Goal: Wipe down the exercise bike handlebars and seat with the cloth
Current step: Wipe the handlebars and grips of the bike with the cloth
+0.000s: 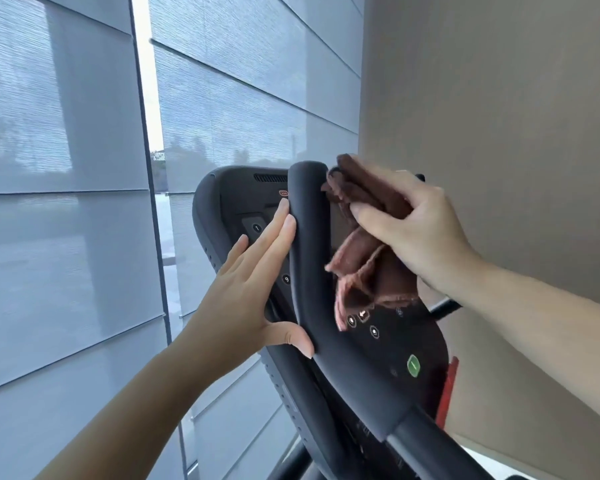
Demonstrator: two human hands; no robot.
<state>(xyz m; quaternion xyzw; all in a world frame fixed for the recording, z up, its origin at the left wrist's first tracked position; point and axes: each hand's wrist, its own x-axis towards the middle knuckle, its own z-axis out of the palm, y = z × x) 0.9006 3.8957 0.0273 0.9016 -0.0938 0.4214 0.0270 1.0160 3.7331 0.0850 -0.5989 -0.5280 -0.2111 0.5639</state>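
From the head view, my left hand (pixel 250 292) lies flat against the left side of the padded handlebar (pixel 305 258), fingers straight and thumb pressed to its lower bend, bracing it rather than grasping it. My right hand (pixel 416 233) clutches the brown cloth (pixel 364 268) in curled fingers just right of the bar's upper end. The cloth's top folds seem to touch the bar, and its loose tail hangs in front of the console (pixel 406 337). To wipe well, I judge I should wrap the cloth around the padding, then draw it down the full curve with steady pressure. The tail should stay clear of the console buttons. The seat is out of view.
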